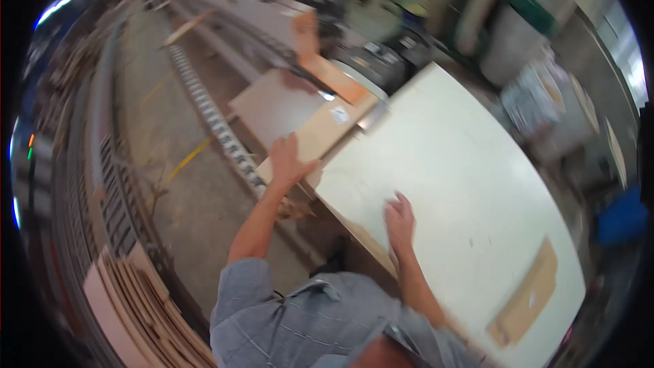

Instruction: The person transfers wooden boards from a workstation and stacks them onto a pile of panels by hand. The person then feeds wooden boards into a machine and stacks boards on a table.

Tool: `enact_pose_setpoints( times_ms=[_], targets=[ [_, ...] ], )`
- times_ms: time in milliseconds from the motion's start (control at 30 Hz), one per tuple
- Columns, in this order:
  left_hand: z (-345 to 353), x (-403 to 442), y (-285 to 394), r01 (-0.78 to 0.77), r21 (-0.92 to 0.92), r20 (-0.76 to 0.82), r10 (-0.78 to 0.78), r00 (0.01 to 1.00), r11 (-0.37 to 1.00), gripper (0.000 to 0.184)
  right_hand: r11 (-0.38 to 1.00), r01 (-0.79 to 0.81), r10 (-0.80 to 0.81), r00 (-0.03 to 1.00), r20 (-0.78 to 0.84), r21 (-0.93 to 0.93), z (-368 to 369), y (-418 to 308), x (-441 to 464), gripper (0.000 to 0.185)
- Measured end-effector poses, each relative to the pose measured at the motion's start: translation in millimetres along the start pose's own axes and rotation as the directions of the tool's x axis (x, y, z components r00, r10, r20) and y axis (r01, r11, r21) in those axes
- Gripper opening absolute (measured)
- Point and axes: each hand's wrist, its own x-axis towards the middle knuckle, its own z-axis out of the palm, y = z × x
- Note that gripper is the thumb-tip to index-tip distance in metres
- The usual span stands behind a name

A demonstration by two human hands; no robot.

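Observation:
My left hand (289, 162) is on the near end of a long tan board (320, 126), its fingers on top and its thumb toward the board's right edge. A small white label shows on the board's far part. The far end of the board lies by an orange guard (334, 78) on a machine. Over the white tabletop (449, 157), my right hand (400, 221) has its fingers partly curled, and nothing shows in them. Another tan board (528, 296) with a pale label lies at the table's lower right.
Stacked boards (139, 307) stand at the lower left. Roller tracks (204, 99) run along the left floor. A dark motor (378, 65) sits beyond the orange guard. A white bucket (535, 99) and a blue container (623, 218) are at the right.

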Motion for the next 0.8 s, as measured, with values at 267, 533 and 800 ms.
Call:
enact_pose_setpoints(
  times_ms=[267, 533, 800],
  targets=[
    [2.7, -135.9, 239.2, -0.104, -0.275, 0.198, 0.162, 0.967, 0.956, 0.096, 0.992, 0.038, -0.007, 0.970, -0.241, 0.124, -45.2, -29.0, -41.7, 0.076],
    [-4.6, -251.4, 457.9, -0.148, -0.844, 0.357, 0.747, 0.561, 0.515, 0.085, 0.981, 0.195, -0.096, 0.529, -0.843, 0.011, -296.2, -17.3, -152.3, 0.063],
    [36.9, -341.5, 546.7, -0.150, -0.912, 0.324, 0.894, 0.308, 0.382, 0.072, 0.987, 0.052, 0.090, 0.594, -0.799, 0.150, -593.5, 3.7, -342.6, 0.062]
  ],
)
